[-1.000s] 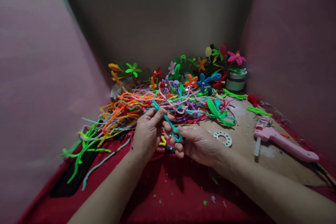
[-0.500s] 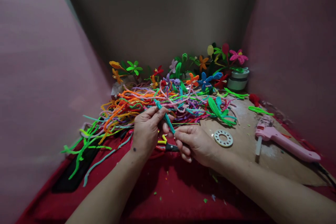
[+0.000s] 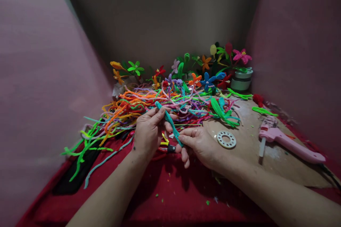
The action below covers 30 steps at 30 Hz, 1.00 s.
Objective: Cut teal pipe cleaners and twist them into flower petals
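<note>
A teal pipe cleaner (image 3: 172, 125), folded into a thick strand, slants between my two hands in front of the pile. My left hand (image 3: 150, 127) pinches it near its upper end, thumb on top. Lower down, my right hand (image 3: 195, 142) grips it between thumb and forefinger, with the other fingers loosely curled below. Just beneath the strand lies a pair of cutting pliers (image 3: 165, 144) with yellow and red handles, partly hidden by my hands. A heap of loose multicoloured pipe cleaners (image 3: 138, 101) spreads behind my hands.
On the right, a cardboard sheet (image 3: 245, 152) bears a pink glue gun (image 3: 290, 142), a white ring with holes (image 3: 226, 139) and a green leaf bundle (image 3: 222, 113). Pipe-cleaner flowers (image 3: 207, 81) and a pale green pot (image 3: 241, 79) line the back. A black flat object (image 3: 69, 181) lies left.
My right hand has shifted slightly down and right along the teal strand, and its lower fingers have loosened. More of the strand shows between my hands. My left hand has barely moved.
</note>
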Motion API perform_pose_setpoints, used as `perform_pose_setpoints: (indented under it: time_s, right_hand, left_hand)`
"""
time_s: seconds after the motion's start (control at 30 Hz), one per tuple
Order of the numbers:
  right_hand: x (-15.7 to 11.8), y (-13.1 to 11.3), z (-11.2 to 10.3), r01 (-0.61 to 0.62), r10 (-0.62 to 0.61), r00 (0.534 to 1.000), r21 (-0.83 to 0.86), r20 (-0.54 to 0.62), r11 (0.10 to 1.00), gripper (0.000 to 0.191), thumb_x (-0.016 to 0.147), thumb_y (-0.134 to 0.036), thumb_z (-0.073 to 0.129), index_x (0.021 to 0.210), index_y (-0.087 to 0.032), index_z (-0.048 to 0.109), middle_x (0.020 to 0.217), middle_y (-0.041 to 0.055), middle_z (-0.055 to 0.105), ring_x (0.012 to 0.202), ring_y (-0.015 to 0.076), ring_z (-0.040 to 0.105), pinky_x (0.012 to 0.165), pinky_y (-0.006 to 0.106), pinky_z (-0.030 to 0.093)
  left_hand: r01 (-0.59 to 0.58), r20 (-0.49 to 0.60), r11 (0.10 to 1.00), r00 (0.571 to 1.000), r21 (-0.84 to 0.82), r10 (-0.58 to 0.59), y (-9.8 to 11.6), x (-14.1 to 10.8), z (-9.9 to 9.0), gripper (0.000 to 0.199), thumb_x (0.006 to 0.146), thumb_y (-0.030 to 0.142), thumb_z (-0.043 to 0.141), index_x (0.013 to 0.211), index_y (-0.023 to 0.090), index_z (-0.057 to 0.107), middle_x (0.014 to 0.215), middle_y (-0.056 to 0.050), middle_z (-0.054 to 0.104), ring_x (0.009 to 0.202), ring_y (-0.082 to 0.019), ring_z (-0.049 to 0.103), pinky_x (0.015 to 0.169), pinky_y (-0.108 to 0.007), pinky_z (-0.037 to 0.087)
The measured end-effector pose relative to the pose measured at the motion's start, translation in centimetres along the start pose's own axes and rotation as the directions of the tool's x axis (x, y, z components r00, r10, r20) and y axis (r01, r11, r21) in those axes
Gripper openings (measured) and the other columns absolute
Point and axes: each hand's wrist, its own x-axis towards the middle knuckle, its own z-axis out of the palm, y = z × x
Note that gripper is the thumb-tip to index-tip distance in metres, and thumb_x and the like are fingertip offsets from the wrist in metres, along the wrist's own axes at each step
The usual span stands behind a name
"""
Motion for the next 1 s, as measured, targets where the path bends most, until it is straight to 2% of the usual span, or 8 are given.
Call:
perform_pose_setpoints:
  time_s: [0.2,0.3,0.43,0.67,0.77,0.83,0.9,1.0]
  right_hand:
    - [0.1,0.5,-0.7,-0.017,0.007,0.995,0.102,0.095,0.995,0.021,0.07,-0.028,0.066,0.066,-0.007,0.062,0.051,0.002,0.06,0.036,0.0075,0.051,0.035,0.019,0.046]
    - [0.1,0.4,-0.8,-0.068,0.053,0.994,0.174,0.091,0.982,0.018,0.067,-0.024,0.069,0.068,-0.008,0.063,0.057,0.0027,0.062,0.04,0.0079,0.053,0.04,0.022,0.05]
    - [-0.1,0.2,-0.5,-0.051,0.041,0.997,0.168,0.061,0.985,0.014,0.065,-0.02,0.071,0.067,-0.007,0.064,0.059,0.0031,0.062,0.042,0.0076,0.053,0.045,0.025,0.053]
    - [-0.1,0.0,-0.4,-0.044,0.044,0.999,0.1,0.001,0.994,0.015,0.063,-0.02,0.072,0.066,-0.008,0.064,0.055,0.0023,0.062,0.035,0.0043,0.047,0.032,0.016,0.041]
    - [0.0,-0.4,-0.6,0.001,0.003,1.0,0.125,-0.03,0.992,0.016,0.063,-0.021,0.072,0.071,-0.009,0.065,0.054,0.0013,0.062,0.035,0.0036,0.045,0.031,0.014,0.038]
    - [0.0,-0.6,-0.8,0.031,-0.024,0.999,0.154,-0.047,0.988,0.02,0.063,-0.021,0.073,0.078,-0.01,0.065,0.055,0.0007,0.062,0.035,0.004,0.046,0.031,0.014,0.037]
    - [0.2,-0.7,-1.1,0.051,-0.042,0.998,0.177,-0.055,0.983,0.022,0.063,-0.021,0.073,0.081,-0.011,0.062,0.055,0.0002,0.063,0.035,0.0045,0.047,0.031,0.014,0.037]
    - [0.3,-0.8,-1.4,0.08,-0.067,0.996,0.217,-0.066,0.973,0.021,0.065,-0.021,0.072,0.077,-0.013,0.057,0.055,-0.0002,0.063,0.035,0.0054,0.048,0.031,0.014,0.037]
  left_hand:
    - [0.008,-0.005,1.0,1.0,-0.027,-0.008,0.0,-0.1,0.2,0.016,0.073,0.026,0.063,0.081,0.013,0.059,0.065,-0.002,0.066,0.036,-0.007,0.049,0.029,-0.019,0.042]
    - [0.011,-0.002,0.999,1.0,-0.038,-0.011,0.3,-0.3,0.4,0.016,0.073,0.026,0.064,0.08,0.013,0.059,0.065,-0.002,0.066,0.035,-0.007,0.048,0.03,-0.019,0.042]
    - [0.024,-0.033,0.999,0.999,-0.04,-0.025,0.6,-0.4,0.5,0.015,0.072,0.026,0.064,0.078,0.013,0.059,0.062,-0.001,0.065,0.035,-0.006,0.047,0.03,-0.018,0.04]
    - [0.022,-0.029,0.993,0.999,-0.114,-0.025,0.4,0.3,0.3,0.015,0.07,0.024,0.066,0.078,0.013,0.06,0.06,0.003,0.057,0.037,-0.003,0.042,0.032,-0.015,0.036]
    - [0.059,0.025,0.991,0.998,-0.118,-0.057,0.4,0.3,0.2,0.022,0.069,0.028,0.068,0.086,0.015,0.062,0.06,0.004,0.055,0.039,-0.002,0.041,0.034,-0.014,0.033]
    - [0.163,0.112,0.986,0.981,-0.048,-0.157,0.2,0.1,0.1,0.028,0.067,0.03,0.07,0.091,0.016,0.063,0.057,0.005,0.053,0.04,-0.002,0.042,0.037,-0.013,0.032]
    - [0.264,0.181,0.961,0.944,0.085,-0.275,-0.2,-0.2,0.0,0.026,0.067,0.029,0.07,0.088,0.015,0.064,0.054,0.005,0.051,0.042,-0.003,0.043,0.039,-0.014,0.032]
    - [0.256,0.169,0.943,0.941,0.213,-0.294,-0.9,-0.5,-0.1,0.018,0.069,0.03,0.068,0.075,0.013,0.065,0.05,0.004,0.049,0.041,-0.003,0.042,0.04,-0.015,0.032]
